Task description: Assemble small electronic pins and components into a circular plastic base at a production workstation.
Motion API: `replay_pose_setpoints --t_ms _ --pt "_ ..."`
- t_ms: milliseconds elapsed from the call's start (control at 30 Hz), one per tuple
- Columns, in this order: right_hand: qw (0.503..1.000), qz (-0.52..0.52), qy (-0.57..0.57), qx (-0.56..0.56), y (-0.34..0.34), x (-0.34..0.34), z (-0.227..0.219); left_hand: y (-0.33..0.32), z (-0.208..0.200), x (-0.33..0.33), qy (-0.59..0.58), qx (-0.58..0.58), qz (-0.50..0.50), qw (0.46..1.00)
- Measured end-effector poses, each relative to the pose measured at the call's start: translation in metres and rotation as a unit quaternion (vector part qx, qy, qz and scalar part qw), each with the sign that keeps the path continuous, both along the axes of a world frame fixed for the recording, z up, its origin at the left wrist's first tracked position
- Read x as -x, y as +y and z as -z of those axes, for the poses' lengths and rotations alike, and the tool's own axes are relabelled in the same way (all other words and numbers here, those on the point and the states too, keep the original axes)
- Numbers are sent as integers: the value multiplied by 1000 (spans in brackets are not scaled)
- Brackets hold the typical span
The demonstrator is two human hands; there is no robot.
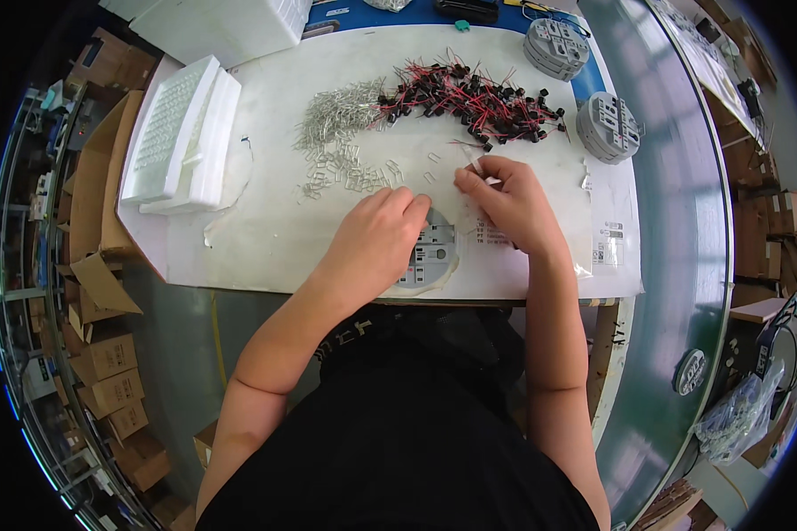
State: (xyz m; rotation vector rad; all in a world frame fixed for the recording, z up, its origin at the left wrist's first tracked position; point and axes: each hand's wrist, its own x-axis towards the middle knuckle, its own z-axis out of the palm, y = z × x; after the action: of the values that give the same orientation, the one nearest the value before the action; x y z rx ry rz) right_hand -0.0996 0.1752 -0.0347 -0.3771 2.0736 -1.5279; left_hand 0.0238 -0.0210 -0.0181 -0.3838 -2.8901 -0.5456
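Observation:
My left hand [374,237] is closed, its fingertips pinched together at the far edge of a grey round fixture [434,257] with slots and small inserts. Whatever those fingertips hold, if anything, is hidden. To the right, my right hand [515,202] grips a slim whitish stick-like tool [473,161] between thumb and fingers, its end pointing away from me. Beyond both hands lies a heap of small black parts with red wires [469,102]. Left of it spreads a pile of clear or silvery U-shaped pieces [341,119], a few lying loose near my fingers.
White foam trays [181,133] stand at the left of the white table [283,239], with a white box [217,26] behind. More grey round fixtures [609,126] sit at the right edge. A cardboard box [106,177] borders the left side; a green surface [673,292] runs along the right.

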Motion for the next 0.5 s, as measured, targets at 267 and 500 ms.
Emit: replay_pose_setpoints --t_ms 267,500 --pt "869 89 435 -219 -3 31 23 -7 7 -4 11 -31 2 999" --pt "971 26 229 -67 5 -34 -37 -14 -21 -8 173 -233 -60 955"
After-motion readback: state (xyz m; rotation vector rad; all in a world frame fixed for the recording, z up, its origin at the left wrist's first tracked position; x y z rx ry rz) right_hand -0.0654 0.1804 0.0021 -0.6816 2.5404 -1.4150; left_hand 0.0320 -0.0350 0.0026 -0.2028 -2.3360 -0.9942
